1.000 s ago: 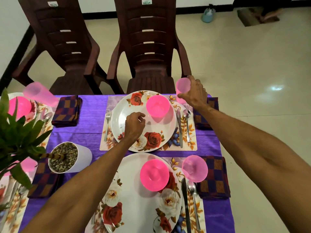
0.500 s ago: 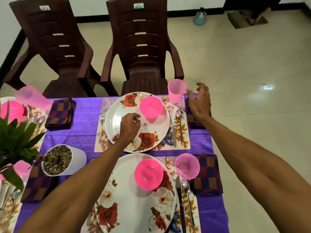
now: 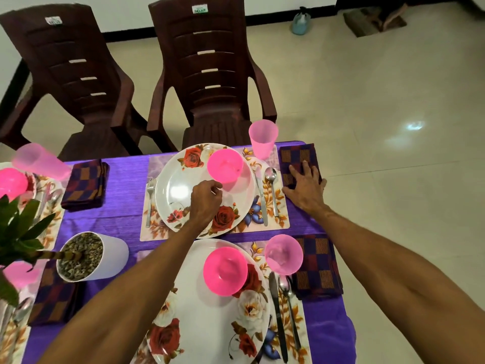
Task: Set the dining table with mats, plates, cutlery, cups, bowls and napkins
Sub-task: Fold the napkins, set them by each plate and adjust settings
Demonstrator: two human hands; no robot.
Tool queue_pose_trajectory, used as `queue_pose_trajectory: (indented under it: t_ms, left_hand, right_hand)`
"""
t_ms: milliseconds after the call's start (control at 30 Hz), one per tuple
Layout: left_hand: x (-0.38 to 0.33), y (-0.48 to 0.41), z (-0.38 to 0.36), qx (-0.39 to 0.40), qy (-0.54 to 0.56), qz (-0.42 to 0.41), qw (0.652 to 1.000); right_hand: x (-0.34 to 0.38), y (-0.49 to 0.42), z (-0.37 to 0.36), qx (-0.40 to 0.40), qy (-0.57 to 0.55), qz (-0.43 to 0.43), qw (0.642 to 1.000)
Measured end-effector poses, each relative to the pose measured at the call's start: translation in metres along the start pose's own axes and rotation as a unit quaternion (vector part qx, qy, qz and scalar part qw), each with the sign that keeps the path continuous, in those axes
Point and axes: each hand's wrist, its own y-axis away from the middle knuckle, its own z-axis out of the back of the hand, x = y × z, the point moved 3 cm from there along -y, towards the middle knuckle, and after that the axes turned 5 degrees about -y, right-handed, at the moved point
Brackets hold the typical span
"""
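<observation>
Pressing flat with the right hand (image 3: 305, 189) on the folded purple-and-orange checked cloth napkin (image 3: 298, 156), right of centre in the frame, fingers straight and slightly spread, gripping nothing. Resting the left hand (image 3: 206, 199) on the round white rose-patterned plate (image 3: 178, 185) at centre, fingers curled, nothing visibly held, just below the bright pink plastic bowl (image 3: 224, 165).

Far place setting on the table (image 3: 126, 179). The right hand (image 3: 305, 186) is laid flat on the checked napkin (image 3: 296, 156). The left hand (image 3: 206, 199), fingers curled, is rested on the floral plate (image 3: 183, 185) beside the pink bowl (image 3: 225, 166). A pink cup (image 3: 263, 139) is stood upright behind.
</observation>
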Motion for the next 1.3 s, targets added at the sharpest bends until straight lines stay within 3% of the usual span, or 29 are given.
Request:
queue_pose_trajectory:
  t_ms: [1067, 1300]
  left_hand:
    - [-0.007, 0.009, 0.0, -0.014, -0.004, 0.01, 1.0]
    - [-0.007, 0.01, 0.004, -0.02, -0.005, 0.006, 1.0]
  right_hand:
    - [0.005, -0.001, -0.008, -0.014, 0.006, 0.059, 0.998]
    - [0.009, 0.0, 0.002, -0.015, 0.055, 0.049, 0.997]
